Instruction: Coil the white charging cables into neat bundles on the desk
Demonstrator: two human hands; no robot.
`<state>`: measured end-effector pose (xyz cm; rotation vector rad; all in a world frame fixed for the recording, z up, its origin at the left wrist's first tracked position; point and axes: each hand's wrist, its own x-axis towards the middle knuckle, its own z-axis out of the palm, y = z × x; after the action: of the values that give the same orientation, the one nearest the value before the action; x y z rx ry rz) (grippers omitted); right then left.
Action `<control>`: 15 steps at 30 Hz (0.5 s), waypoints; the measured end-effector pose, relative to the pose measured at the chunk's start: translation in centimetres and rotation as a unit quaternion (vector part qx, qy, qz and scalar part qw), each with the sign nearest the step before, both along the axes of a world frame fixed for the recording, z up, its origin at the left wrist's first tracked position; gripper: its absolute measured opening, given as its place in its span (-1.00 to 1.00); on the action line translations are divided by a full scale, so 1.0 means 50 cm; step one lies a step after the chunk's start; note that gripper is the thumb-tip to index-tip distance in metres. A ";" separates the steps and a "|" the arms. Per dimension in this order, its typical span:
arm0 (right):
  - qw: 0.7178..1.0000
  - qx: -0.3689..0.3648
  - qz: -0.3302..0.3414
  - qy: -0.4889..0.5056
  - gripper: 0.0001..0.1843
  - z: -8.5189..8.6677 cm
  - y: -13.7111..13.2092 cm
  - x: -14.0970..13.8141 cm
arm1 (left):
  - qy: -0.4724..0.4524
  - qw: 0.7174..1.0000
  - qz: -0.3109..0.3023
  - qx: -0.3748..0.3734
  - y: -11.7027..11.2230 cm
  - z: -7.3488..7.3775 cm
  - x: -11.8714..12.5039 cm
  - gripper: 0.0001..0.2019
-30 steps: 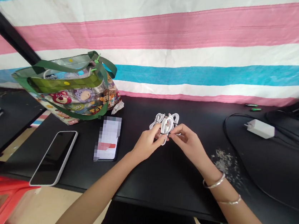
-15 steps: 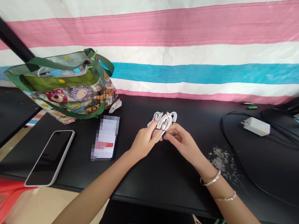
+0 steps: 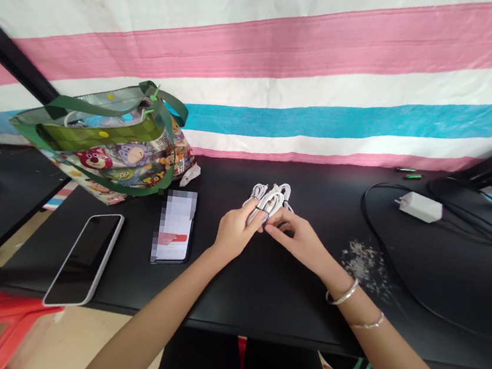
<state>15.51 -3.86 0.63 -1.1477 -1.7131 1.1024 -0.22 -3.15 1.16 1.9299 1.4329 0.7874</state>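
Observation:
A coiled bundle of white cable (image 3: 270, 198) sits just above the black table (image 3: 261, 281), held between both hands. My left hand (image 3: 236, 231) is closed around the bundle's near left side, thumb on top. My right hand (image 3: 297, 236) pinches the bundle's near right end with curled fingers; two bangles circle that wrist. The far loops of the cable stick out past my fingers.
A phone with a lit, blurred screen (image 3: 173, 226) and a dark phone in a white case (image 3: 85, 257) lie to the left. A cartoon-print tote bag (image 3: 108, 145) stands at the back left. A white charger (image 3: 419, 206) with black cables lies at right, pale crumbs (image 3: 364, 263) nearer.
Both hands with the cable bundle have shifted slightly left and toward me; my fingers have closed a little tighter over the bundle. Everything else on the table stays put.

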 end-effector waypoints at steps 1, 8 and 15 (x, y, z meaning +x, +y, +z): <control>1.000 0.006 -0.002 -0.005 -0.83 0.001 -0.001 -0.001 | 0.012 1.000 0.004 0.001 0.000 0.001 0.000 -0.83; 0.996 0.029 -0.068 -0.041 -0.81 -0.002 -0.007 -0.004 | 0.145 0.989 0.023 0.038 -0.001 0.006 0.006 -0.76; 0.994 0.007 -0.092 -0.060 -0.74 -0.001 -0.010 -0.009 | 0.194 0.980 0.026 0.031 -0.001 0.011 0.009 -0.73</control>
<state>15.04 -4.37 0.58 -1.3564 -1.6635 0.9226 0.22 -3.20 1.70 2.1876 1.7078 0.4980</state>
